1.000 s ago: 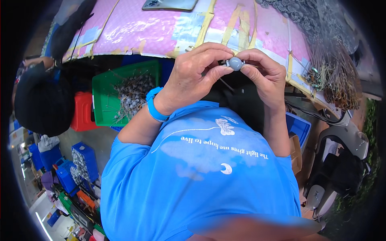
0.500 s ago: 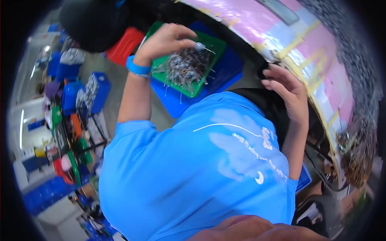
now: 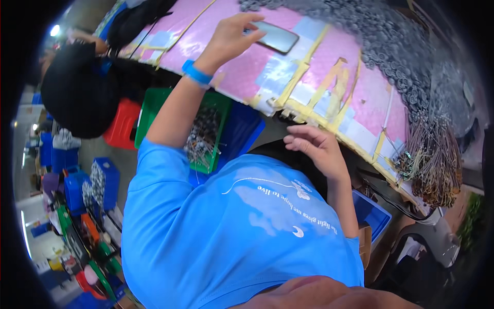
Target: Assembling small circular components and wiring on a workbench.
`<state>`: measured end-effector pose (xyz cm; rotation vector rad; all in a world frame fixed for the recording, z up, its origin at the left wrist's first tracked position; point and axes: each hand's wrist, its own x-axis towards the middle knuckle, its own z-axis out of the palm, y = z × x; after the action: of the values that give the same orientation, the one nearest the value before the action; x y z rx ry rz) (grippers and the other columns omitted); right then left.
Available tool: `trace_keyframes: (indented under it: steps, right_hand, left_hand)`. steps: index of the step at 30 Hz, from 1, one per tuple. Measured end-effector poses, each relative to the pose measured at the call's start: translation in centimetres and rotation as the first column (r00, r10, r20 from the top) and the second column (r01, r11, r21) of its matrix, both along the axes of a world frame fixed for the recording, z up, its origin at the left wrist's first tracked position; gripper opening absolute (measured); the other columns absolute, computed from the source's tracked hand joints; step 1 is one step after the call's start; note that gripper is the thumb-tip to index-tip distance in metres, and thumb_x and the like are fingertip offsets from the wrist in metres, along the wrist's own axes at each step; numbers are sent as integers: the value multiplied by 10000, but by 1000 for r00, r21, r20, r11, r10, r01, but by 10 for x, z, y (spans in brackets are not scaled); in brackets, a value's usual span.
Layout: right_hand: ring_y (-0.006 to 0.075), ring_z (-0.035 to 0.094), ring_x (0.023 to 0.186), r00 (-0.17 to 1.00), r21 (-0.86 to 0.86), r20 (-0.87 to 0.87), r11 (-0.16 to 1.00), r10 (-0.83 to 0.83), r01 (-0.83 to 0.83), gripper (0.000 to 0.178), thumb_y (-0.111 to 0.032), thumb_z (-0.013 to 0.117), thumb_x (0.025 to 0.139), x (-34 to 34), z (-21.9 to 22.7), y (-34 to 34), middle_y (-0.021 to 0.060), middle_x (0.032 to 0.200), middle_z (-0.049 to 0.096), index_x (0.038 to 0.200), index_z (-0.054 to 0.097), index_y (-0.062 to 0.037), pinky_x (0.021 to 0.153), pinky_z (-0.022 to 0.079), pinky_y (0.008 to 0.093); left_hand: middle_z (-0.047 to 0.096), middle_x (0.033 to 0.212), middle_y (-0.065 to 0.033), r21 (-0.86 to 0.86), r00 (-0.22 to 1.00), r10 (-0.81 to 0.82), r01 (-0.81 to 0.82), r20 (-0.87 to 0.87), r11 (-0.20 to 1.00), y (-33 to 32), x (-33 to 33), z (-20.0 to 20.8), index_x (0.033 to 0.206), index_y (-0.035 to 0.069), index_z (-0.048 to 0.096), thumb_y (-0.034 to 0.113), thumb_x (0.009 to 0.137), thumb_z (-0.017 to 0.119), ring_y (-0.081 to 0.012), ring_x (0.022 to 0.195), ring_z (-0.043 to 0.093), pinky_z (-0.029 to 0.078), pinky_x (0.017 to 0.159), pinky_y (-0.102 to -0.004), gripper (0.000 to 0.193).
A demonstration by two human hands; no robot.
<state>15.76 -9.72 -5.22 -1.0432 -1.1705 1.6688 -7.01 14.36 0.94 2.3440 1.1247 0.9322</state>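
My left hand (image 3: 231, 41), with a blue band at the wrist, is over the pink-covered table, its fingers curled toward the thumb. The fingertips overlap the near-left end of a flat phone-like slab (image 3: 280, 38) with a dark rim. A small pale bluish patch shows between thumb and fingers; whether it is a held piece or the slab's corner is unclear. At the table's near edge, my right hand (image 3: 316, 147) has loosely bent fingers, thumb apart, and nothing visible in it. Below my left forearm, a green tray (image 3: 226, 110) carries grey pieces with thin wires (image 3: 203, 136).
Grey coiled pieces (image 3: 391, 56) heap along the table's far side, with a wire bundle (image 3: 429, 154) at the right. A blue bin (image 3: 247, 129) sits under the green tray, a red one (image 3: 123, 126) farther left. A person in a black cap (image 3: 72, 90) is close at upper left.
My left hand has left the green tray and gone over the table to the slab. The view has swung right, showing more table. My right hand keeps its bent shape at the edge.
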Motion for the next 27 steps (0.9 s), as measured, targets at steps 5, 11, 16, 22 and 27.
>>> trace_keyframes:
  steps: [5,11,16,22,27]
  right_hand:
    - [190,687,944,997,-54,15,996,-76,77,288,-35,629,930,22,16,-16,142,1039,706,1204,619,53,855,543,296]
    - [188,679,956,946,-8,-2,946,-325,325,293,20,640,908,73,24,-35,139,1044,702,1199,625,46,863,548,304]
    - [122,666,836,552,184,495,701,-671,689,259,-23,648,884,126,54,-59,74,928,714,1133,661,48,744,524,259]
    - [239,669,755,-319,596,794,556,-519,579,240,-127,703,818,150,51,-58,125,903,652,1041,688,-38,685,519,325]
    - [316,663,799,-392,597,802,622,-450,507,244,-221,677,847,163,40,-50,121,953,652,1031,687,-60,712,518,400]
  left_hand:
    - [693,944,-209,196,956,219,-181,-195,964,95,105,-12,965,54,715,236,851,602,-405,916,651,521,804,-483,243]
    - [685,993,-227,208,861,28,91,-508,974,149,119,-24,1053,21,687,274,837,624,-413,976,640,510,817,-501,338]
    - [678,938,-179,346,852,46,161,-521,924,143,107,-24,1181,119,679,313,871,672,-352,897,659,513,774,-428,366]
    - [669,972,-145,352,887,55,124,-459,928,136,118,-24,1118,117,689,299,884,663,-319,858,638,500,758,-412,298]
    - [670,938,-125,302,885,9,149,-466,941,138,130,-21,1022,56,671,261,869,678,-286,765,643,502,723,-394,256]
